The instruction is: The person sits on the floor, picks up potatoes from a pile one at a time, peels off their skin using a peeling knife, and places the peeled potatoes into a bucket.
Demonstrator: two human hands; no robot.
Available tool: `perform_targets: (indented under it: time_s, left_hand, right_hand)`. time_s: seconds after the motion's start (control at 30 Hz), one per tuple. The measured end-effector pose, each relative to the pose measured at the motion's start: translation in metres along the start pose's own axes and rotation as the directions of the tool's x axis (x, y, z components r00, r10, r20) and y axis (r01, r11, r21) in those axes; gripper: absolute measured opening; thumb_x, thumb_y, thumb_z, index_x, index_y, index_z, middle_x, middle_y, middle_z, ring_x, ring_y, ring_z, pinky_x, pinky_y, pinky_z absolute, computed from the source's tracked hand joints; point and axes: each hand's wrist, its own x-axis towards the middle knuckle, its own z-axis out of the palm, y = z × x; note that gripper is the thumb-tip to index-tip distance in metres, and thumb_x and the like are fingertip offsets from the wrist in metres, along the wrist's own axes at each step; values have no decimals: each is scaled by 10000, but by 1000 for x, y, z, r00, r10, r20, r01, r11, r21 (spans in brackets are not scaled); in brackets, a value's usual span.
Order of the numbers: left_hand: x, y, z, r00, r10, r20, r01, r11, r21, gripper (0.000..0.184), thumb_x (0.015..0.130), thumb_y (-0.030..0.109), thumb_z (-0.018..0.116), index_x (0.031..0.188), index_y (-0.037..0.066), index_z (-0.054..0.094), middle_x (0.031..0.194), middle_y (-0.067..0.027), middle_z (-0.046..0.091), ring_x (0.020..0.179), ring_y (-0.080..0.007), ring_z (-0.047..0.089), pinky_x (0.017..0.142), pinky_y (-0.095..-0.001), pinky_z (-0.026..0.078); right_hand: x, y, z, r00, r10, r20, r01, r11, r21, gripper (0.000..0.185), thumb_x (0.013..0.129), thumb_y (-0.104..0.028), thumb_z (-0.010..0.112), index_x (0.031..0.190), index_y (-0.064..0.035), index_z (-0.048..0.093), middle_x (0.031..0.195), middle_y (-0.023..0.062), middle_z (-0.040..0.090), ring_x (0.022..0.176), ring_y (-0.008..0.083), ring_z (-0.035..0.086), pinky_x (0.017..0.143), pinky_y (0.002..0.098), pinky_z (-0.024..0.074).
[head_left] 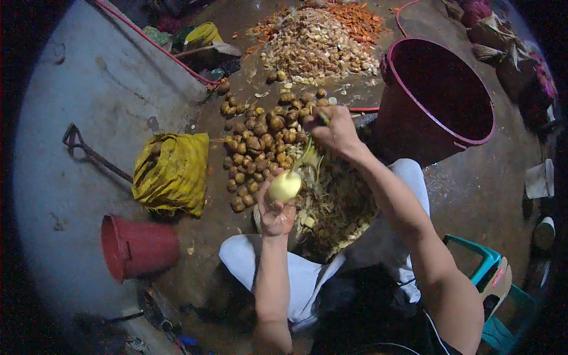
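My left hand (277,207) is wrapped round a pale, peeled root vegetable (285,186), held up above my lap. Up and to the right of it, my right hand (332,127) is closed on a small green-handled tool (323,117), whose blade is too blurred to make out. Thin strips of peel trail between the vegetable and my right hand. Just beyond my left hand lies a heap of brown, unpeeled roots (254,145). Peelings (337,204) are piled between my legs.
A big dark red tub (436,100) stands at the right. On the left are a yellow sack (171,171), a long-handled tool (97,157) and a red bucket (142,245). Pale scraps (313,44) and orange peelings (358,21) lie ahead, beyond a red hose (364,109).
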Motion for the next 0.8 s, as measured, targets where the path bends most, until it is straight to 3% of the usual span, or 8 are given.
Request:
perform_targets:
  time_s: [0.1,0.17,0.2,0.33,0.37,0.4,0.57,0.8]
  left_hand:
    - [1,-10,4,998,-25,-65,24,1000,-13,694,732,193,759,1297,-32,423,1263,-144,510,1122,-267,546,888,-333,508]
    - [2,-14,-2,997,-63,-41,59,994,-92,708,739,204,755,1316,-21,410,1272,-146,508,1116,-261,552,874,-314,513]
    - [1,-13,0,995,-82,-48,73,984,-160,729,728,239,770,1323,7,419,1274,-135,510,1110,-246,556,850,-309,515]
    - [-5,-23,-17,984,-158,-79,128,945,-301,673,737,261,765,1298,46,463,1283,-102,519,1116,-227,549,793,-291,513]
    - [-6,-25,-19,980,-178,-88,139,933,-332,652,741,267,761,1289,58,476,1286,-92,522,1117,-221,547,775,-284,512]
    - [-7,-28,-21,975,-167,-149,111,939,-327,630,753,262,751,1284,59,480,1280,-91,529,1112,-214,548,775,-283,511]
    - [-6,-27,-15,976,-152,-157,93,938,-334,636,749,292,754,1279,57,493,1304,-86,514,1102,-197,549,762,-274,509]
    - [-6,-19,-20,986,-108,-130,78,972,-222,740,718,202,767,1323,-17,400,1270,-128,514,1098,-210,559,855,-296,517]
  right_hand:
    - [-15,-9,-3,994,33,105,-37,999,39,269,596,-132,729,843,-58,655,735,173,633,685,335,628,640,383,495]
    - [-8,10,12,959,269,93,-284,882,377,279,579,-115,720,849,-80,662,736,159,637,685,308,642,637,367,494]
    - [-3,17,6,992,127,-1,-126,989,73,292,567,-81,706,856,-75,666,712,141,630,664,288,635,641,348,489]
    - [-17,-14,8,993,115,-17,-109,976,190,299,535,7,675,831,-18,643,698,90,620,645,213,600,639,305,472]
    - [-17,-19,14,979,-41,-199,108,935,337,174,792,-65,574,641,-10,510,520,91,413,514,104,462,496,285,391]
    - [-16,-15,16,982,103,-160,6,823,568,203,802,-65,578,621,-14,502,514,72,417,512,95,465,490,282,394]
    - [-9,-19,17,938,149,-313,10,890,456,173,804,-37,568,643,-10,507,516,-39,438,496,74,417,462,260,354]
    - [-6,0,12,958,113,-264,-14,936,352,180,843,-73,547,674,-11,538,547,2,478,543,73,459,515,250,387]
